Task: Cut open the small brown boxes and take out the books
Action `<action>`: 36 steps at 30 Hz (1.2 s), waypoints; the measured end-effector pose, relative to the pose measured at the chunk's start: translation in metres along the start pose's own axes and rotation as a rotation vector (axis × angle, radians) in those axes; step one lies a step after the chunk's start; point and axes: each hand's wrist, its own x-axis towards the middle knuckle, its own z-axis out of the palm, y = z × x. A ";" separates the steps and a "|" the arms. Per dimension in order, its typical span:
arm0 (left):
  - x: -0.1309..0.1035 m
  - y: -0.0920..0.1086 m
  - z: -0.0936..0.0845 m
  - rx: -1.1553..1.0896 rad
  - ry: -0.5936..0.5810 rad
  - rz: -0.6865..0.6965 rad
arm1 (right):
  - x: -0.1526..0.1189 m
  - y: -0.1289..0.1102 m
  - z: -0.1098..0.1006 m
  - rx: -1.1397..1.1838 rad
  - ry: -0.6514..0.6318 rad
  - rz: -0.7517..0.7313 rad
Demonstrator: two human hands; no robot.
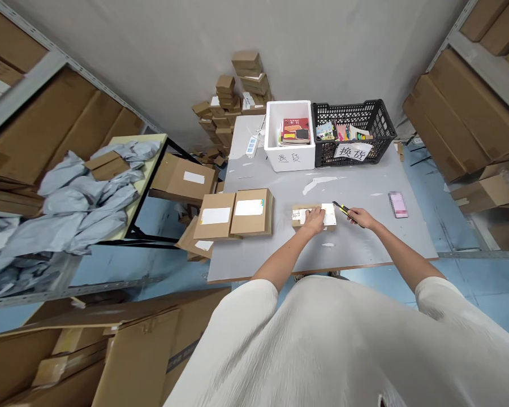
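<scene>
A small cardboard box [296, 224] with white labels on top lies near the middle of the table's front part. My left hand [315, 219] holds it from above, its bent fingers pressed on the labelled top. My right hand [362, 218] is closed around a yellow-and-black utility knife [343, 209]. The knife's tip points left, at the box's right end; whether it touches the label is too small to tell. Two larger labelled cardboard boxes [251, 226] sit side by side to the left of my left hand.
At the table's back stand a white foam box [290, 164] with books and a black plastic crate [377, 148] with more books. A phone [398, 204] lies right, a power strip [251, 147] back left. Grey parcels [72, 198] cover the left side table. Loaded shelves flank both sides.
</scene>
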 end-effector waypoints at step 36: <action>-0.009 0.005 -0.004 0.049 -0.015 0.003 | 0.018 0.018 -0.039 -0.511 -0.255 -0.100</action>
